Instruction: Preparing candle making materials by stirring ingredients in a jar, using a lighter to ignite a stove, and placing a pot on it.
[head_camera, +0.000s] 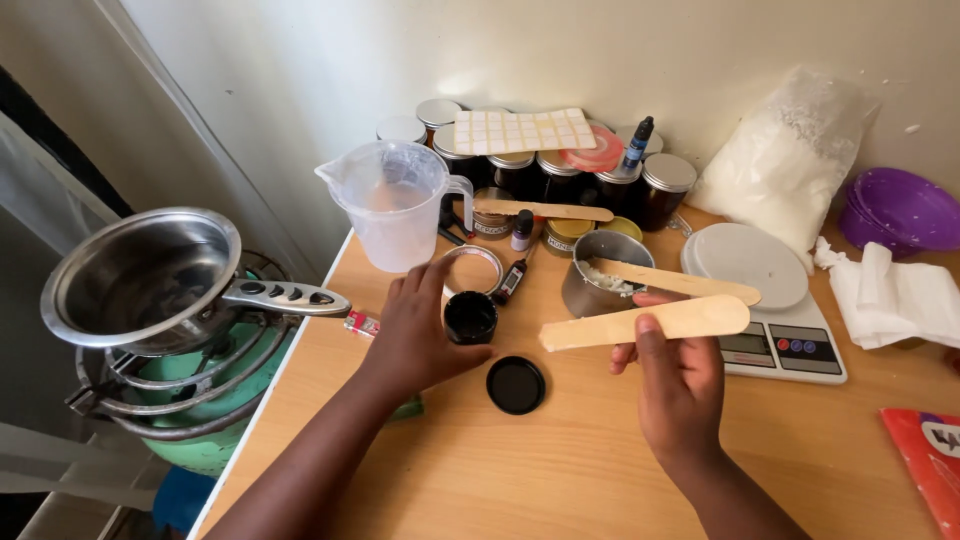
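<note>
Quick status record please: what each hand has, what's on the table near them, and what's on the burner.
left hand: gripping small open black jar on wooden table
right hand: holding flat wooden stick
black lid: lying on table, apart from jar
metal cup: second stick resting in it
scale: right of cup
steel pan: on gas burner, left

The left hand (420, 335) wraps around a small dark jar (470, 317) standing open near the surface's (560, 470) left edge, its black lid (515, 385) lying flat just beside it. The right hand (678, 385) pinches a wooden stick (645, 322), held level above the surface. Behind it, a second stick (680, 281) rests in a metal tin (600, 272), next to a white scale (770, 305). A clear plastic jug (395, 205) stands toward the back left corner.
</note>
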